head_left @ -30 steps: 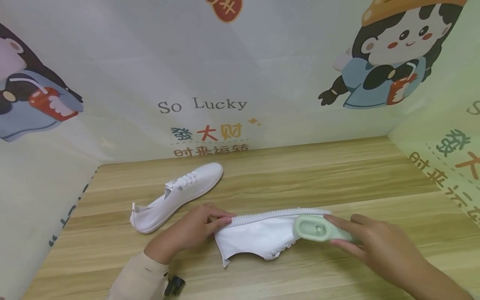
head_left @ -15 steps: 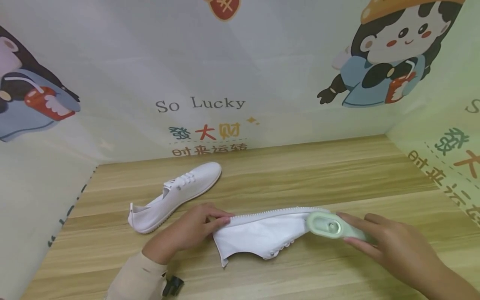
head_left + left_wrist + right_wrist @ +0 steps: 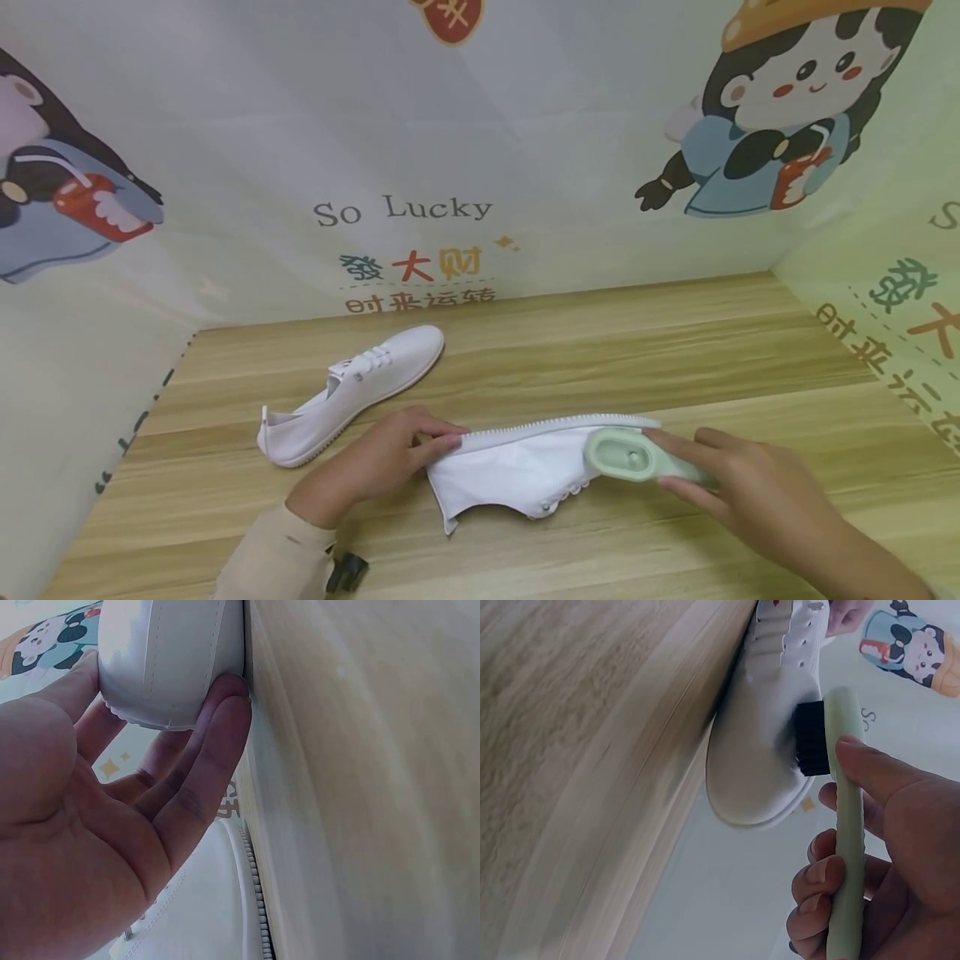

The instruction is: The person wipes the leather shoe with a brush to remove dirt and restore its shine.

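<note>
A white shoe (image 3: 517,471) lies on its side on the wooden table, toe to the right. My left hand (image 3: 382,458) grips its heel, thumb on the sole edge; in the left wrist view the fingers (image 3: 214,750) curl round the heel (image 3: 172,660). My right hand (image 3: 757,487) holds a pale green brush (image 3: 622,454) by its handle. In the right wrist view the brush's black bristles (image 3: 811,739) touch the side of the shoe near the toe (image 3: 754,765). The thumb lies along the handle and the fingers wrap it.
A second white shoe (image 3: 360,392) stands upright behind my left hand, toe to the back right. Printed cloth walls (image 3: 585,167) close in the table (image 3: 675,333) at the back and sides. A small black object (image 3: 347,572) sits beside the left sleeve (image 3: 273,554).
My right hand slid the brush right toward the toe, then back left along the shoe's side. My left hand keeps hold of the heel; the second shoe stays where it was.
</note>
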Demonstrator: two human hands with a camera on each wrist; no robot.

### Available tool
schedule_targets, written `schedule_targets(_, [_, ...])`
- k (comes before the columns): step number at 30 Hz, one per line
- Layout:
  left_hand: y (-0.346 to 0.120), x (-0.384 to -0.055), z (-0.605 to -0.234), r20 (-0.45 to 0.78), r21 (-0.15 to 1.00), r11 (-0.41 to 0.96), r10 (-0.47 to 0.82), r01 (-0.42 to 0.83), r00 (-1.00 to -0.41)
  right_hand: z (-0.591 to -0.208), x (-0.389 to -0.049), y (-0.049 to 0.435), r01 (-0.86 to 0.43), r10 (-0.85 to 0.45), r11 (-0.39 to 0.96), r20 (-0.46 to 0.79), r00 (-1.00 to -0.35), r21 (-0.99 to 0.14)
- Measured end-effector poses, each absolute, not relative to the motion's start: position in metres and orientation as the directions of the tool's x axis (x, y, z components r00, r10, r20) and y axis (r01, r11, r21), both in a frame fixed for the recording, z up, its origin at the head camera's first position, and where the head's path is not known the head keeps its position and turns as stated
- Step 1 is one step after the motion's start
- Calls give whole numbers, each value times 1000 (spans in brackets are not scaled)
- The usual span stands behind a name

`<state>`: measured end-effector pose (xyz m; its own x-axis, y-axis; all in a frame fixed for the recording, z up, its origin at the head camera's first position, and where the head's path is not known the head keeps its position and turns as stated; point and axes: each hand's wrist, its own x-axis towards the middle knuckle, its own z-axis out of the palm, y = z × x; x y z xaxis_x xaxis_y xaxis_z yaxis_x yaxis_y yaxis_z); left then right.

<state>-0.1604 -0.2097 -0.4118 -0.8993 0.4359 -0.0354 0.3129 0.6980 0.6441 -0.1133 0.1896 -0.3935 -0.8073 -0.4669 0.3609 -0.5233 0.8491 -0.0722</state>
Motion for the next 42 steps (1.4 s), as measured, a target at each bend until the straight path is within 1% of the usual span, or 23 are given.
schedule_targets(5, [-210, -160, -412, -38, 651, 694, 436, 309, -899, -395, -114, 184, -550, -488, 834, 391, -780, -56])
schedule_targets(13, [-209, -160, -412, -40, 653, 694, 430, 302, -902, -393, -113, 175, -539, -487, 839, 338, -805, -77])
schedule_targets(22, [-209, -160, -412, -39, 654, 694, 427, 300, -904, -393, -114, 167, -552, -495, 829, 341, -799, -89])
schedule_targets(27, [-210, -160, -413, -17, 655, 684, 439, 322, -898, -395, -115, 162, -560, -503, 823, 336, -796, -95])
schedule_targets(36, [-210, -160, -411, -11, 652, 682, 445, 331, -895, -396, -115, 148, -597, -534, 797, 354, -768, -93])
schedule_targets(42, [-210, -159, -412, -15, 651, 687, 439, 325, -899, -395, -116, 136, -603, -541, 791, 347, -766, -100])
